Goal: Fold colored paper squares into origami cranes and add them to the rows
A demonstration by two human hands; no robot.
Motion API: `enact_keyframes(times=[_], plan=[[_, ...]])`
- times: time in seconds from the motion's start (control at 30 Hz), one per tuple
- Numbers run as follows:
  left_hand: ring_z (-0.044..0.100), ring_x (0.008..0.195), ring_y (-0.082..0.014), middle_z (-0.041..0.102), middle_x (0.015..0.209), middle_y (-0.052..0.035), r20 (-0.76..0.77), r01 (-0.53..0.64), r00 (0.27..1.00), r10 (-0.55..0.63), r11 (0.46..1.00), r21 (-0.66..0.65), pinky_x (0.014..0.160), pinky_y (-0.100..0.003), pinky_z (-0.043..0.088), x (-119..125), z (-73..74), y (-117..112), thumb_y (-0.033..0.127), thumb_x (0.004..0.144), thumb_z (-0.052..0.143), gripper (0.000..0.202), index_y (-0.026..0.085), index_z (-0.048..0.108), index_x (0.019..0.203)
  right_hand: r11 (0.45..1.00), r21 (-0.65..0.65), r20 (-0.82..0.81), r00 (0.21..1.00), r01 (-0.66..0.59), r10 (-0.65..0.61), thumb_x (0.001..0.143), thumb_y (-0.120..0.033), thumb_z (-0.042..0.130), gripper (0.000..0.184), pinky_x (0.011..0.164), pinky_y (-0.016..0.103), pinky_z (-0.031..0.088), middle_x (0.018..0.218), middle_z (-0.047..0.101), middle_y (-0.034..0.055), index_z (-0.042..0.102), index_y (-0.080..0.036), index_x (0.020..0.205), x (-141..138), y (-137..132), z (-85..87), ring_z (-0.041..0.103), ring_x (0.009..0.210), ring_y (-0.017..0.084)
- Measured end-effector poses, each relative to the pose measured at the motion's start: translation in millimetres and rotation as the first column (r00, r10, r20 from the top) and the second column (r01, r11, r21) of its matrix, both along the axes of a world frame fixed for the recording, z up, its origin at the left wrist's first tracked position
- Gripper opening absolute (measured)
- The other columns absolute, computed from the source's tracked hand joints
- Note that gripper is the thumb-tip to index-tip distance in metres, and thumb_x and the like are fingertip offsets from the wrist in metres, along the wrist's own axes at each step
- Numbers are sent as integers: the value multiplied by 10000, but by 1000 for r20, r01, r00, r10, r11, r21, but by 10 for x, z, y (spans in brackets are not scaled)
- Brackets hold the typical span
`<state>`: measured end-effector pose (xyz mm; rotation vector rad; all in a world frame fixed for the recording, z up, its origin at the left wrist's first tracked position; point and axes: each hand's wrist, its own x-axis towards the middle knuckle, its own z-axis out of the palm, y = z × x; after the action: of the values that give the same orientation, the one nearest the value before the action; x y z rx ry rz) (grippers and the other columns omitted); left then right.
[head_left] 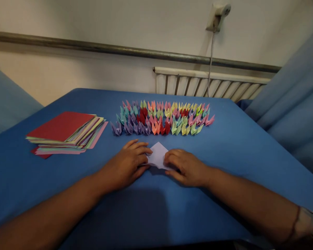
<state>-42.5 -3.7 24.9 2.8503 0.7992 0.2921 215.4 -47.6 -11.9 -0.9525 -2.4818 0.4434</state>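
Just below centre of the frame, folded lilac paper. Probably light, thin, easily creased; better to hold softly by the side corners. At its left side, left hand, fingers slightly spread; pinching or only resting, impossible to tell. At its right corner, right hand, fingers curled, paper held against thumb. Farther up, paper cranes in rows; at left, stacked coloured sheets; under all, blue table.

From far off, I see a thin sheet, smooth, dull paper. The little birds are paper too, with crisp folds. The stack is matt paper. The bench looks smooth, the rail is slightly shiny metal, and the curtain is cloth.
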Motion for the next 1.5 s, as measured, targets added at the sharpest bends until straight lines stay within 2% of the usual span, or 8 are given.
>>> enact_keyframes(times=[0.17,0.27,0.37,0.57,0.87,1.1,1.27,1.5], plan=[[510,1258,-275,650,1241,-91,-3,-122,992,122,985,-125,1074,-468,371,-41,-83,121,429,918,561,319,184,688,1079,978,-71,0,981,195,-195,916,-251,544,107,744,316,460,858,590,43,576,-181,843,26,75,-34,557,794,171],[540,1210,-258,653,1207,-79,-5,-153,988,155,974,-168,1041,-425,409,-56,-79,173,446,919,545,310,183,708,941,956,-82,45,959,282,-279,886,-247,574,141,682,298,441,799,559,23,546,-186,762,23,80,-21,528,725,154],[561,1163,-257,642,1196,-78,7,-199,979,204,964,-178,1003,-419,441,-60,-90,188,432,888,579,271,179,676,884,929,-77,84,931,361,-355,859,-286,615,120,681,312,443,827,570,29,557,-187,826,11,74,-38,540,742,167],[576,1127,-267,631,1191,-90,87,-224,967,241,960,-169,979,-445,462,-33,-200,109,369,868,595,379,195,572,1203,871,25,84,867,491,-491,811,-439,689,441,804,407,465,1039,607,111,529,-180,1130,-31,10,-102,587,971,272],[554,1174,-299,603,1288,-116,114,-206,968,224,967,-146,987,-484,454,55,-261,64,413,845,639,548,197,493,1327,818,-158,171,832,552,-528,786,-427,725,311,587,314,387,803,678,46,610,-210,976,-75,-28,21,619,693,209],[571,1206,-293,572,1356,-139,250,-299,880,403,881,-367,1006,-472,465,89,-231,72,463,811,673,671,191,446,1380,878,-248,-105,890,409,-444,827,-261,648,221,555,259,359,678,530,-22,499,-210,671,-105,-4,-91,493,608,129],[652,899,-210,704,957,-37,299,-194,814,498,719,-668,823,-345,533,101,-141,89,418,808,645,315,180,664,1013,929,-273,-371,863,251,-343,818,-214,629,153,717,283,446,836,561,4,504,-205,732,-85,43,-183,543,775,146],[592,757,-162,666,792,-4,283,-133,845,454,691,-711,708,-261,475,165,-13,-49,388,800,643,222,176,686,851,786,-618,-541,743,-33,-394,795,-335,701,263,715,277,478,877,648,6,622,-201,1008,-130,5,-101,593,768,145]])
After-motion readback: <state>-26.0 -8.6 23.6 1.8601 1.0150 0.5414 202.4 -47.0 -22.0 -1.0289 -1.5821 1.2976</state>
